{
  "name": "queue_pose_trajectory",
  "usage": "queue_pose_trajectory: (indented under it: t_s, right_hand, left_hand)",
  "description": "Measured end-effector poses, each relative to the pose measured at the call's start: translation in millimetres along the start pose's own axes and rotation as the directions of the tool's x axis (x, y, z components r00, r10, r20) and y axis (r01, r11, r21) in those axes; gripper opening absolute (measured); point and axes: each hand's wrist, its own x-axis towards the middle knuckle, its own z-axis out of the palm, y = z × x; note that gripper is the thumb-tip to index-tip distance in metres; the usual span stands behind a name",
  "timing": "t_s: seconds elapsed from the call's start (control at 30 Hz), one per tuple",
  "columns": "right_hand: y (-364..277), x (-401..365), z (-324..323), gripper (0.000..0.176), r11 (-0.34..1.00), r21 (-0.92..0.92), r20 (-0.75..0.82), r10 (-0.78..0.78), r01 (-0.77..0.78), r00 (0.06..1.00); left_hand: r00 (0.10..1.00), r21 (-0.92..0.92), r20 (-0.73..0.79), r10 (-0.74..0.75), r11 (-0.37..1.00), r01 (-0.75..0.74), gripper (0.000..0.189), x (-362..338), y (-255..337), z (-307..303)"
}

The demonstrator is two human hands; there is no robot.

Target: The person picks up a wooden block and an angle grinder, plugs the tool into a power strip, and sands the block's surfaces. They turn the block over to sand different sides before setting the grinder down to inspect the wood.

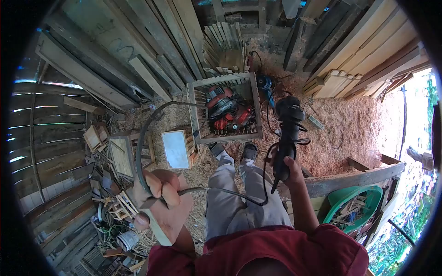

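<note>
My right hand (293,172) is closed around the lower body of a black corded power tool (290,129), which looks like an angle grinder and points away from me. Its cord is looped around the body. In my left hand (163,186) are a pale wooden block (177,214) and a dark cable (142,142), with the fingers wrapped over both. One stretch of cable arcs up to a slatted wooden crate (230,138); another sags across my legs toward the tool. Inside the crate lie several red and black power tools (225,108).
A blue power tool (265,85) lies right of the crate on the sawdust. Left of my feet stands a white-topped box (176,149). Boards (368,41) lean along the back. At right are a wooden beam (350,181) and a green tub (377,198) of scraps.
</note>
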Motion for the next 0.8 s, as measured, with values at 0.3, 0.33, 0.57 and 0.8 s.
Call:
queue_pose_trajectory:
  t_s: [0.3,0.33,0.57,0.8]
  right_hand:
    - [-79.4,-81.9,8.4,0.083,0.979,-0.054,0.191,-0.181,0.194,0.965]
    - [-89.7,-90.1,13.7,0.085,0.956,-0.033,0.268,-0.272,0.291,0.924]
    - [-133.3,-162.0,34.1,0.089,0.892,-0.158,0.113,-0.410,0.423,0.905]
    - [-118.5,-177.0,46.4,0.095,0.789,-0.094,0.106,-0.598,0.607,0.794]
  left_hand:
    - [0.994,-0.045,-0.093,0.051,0.997,-0.055,0.064,0.5,67.4,70.2]
    - [0.991,-0.031,-0.110,0.080,0.996,-0.083,0.065,-1.7,77.5,75.9]
    - [0.991,0.033,0.011,0.135,0.990,-0.136,0.070,4.7,117.8,88.3]
    - [0.980,0.014,0.083,0.180,0.983,-0.182,0.072,18.1,137.4,57.0]
